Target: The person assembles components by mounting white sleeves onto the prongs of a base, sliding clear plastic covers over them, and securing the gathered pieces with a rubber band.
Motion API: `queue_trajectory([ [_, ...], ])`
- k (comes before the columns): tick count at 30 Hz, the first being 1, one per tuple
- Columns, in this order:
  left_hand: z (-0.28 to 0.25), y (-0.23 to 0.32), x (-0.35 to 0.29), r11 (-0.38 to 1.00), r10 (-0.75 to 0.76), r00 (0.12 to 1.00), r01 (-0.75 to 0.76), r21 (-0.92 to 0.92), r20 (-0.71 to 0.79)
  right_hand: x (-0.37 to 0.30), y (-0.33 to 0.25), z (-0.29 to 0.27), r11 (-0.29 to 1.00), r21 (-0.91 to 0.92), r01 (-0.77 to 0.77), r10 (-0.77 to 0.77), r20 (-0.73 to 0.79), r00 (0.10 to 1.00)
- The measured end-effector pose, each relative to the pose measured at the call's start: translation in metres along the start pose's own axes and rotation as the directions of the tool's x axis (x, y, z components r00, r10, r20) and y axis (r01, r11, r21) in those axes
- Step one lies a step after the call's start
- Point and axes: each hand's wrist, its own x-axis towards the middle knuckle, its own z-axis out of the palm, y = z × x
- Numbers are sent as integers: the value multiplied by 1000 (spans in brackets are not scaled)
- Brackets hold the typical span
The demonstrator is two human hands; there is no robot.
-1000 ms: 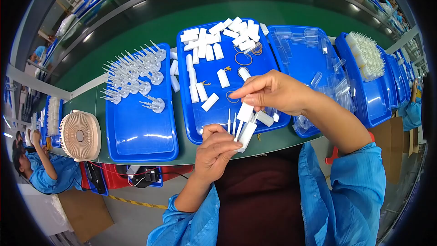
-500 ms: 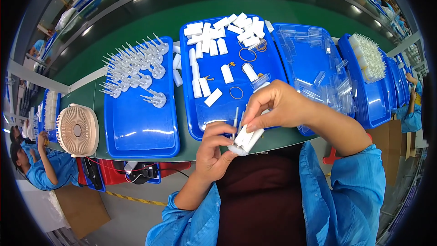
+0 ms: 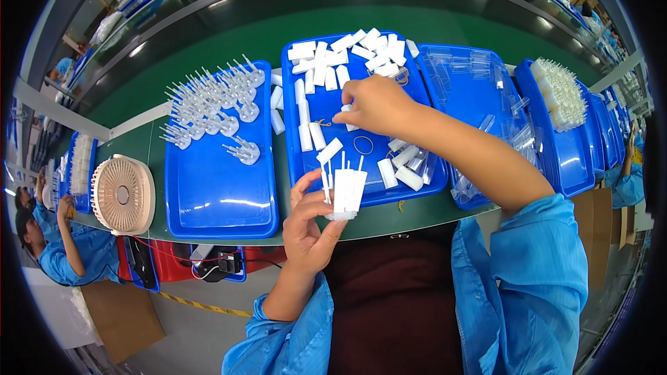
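Observation:
In my left hand [image 3: 306, 230] is a translucent round base [image 3: 342, 216] with thin upright prongs, held between thumb and fingers above the bench's near edge. White blocks [image 3: 349, 189] stand on some of its prongs; other prongs are bare. My right hand [image 3: 383, 106] reaches over the middle blue tray [image 3: 299, 170], its fingers pinched on a white block [image 3: 349, 122] that they partly cover. Around it in that tray lie several loose white blocks [image 3: 320, 64] and rubber bands [image 3: 354, 144]. Clear plastic pieces [image 3: 418, 160] lie near its right front corner.
A blue tray [image 3: 219, 219] on the left holds several pronged bases [image 3: 243, 150]. To the right, another tray [image 3: 469, 107] carries clear plastic pieces [image 3: 529, 140], beside stacked pronged parts [image 3: 561, 92]. A beige fan [image 3: 123, 195] stands far left, near a person [image 3: 76, 257] in blue.
My right hand has left the base and moved up into the middle tray, onto a white block. My left hand has tilted the base more upright, so its blocks and prongs show.

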Motion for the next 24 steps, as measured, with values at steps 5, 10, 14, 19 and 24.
queue_trajectory([
  [5, 1, 8, 1, 981, 42, 999, -43, 187, 8, 16, -8, 16, 934, -352, 70, -27, 125, 992],
  [10, -1, 5, 1, 976, 67, 996, -76, 206, 52, 4, -1, 3, 985, -153, 82, -60, 143, 988],
  [14, 3, 4, 4, 979, 100, 991, -114, 169, 87, -14, 2, -10, 507, 783, -359, 155, 327, 932],
  [19, 8, 1, 6, 980, 105, 987, -123, 156, 118, -44, -4, -12, 29, 906, -422, 3, 422, 906],
  [24, 12, 2, 8, 981, 105, 984, -127, 149, 147, -58, -4, -13, -84, 906, -415, -31, 414, 910],
])
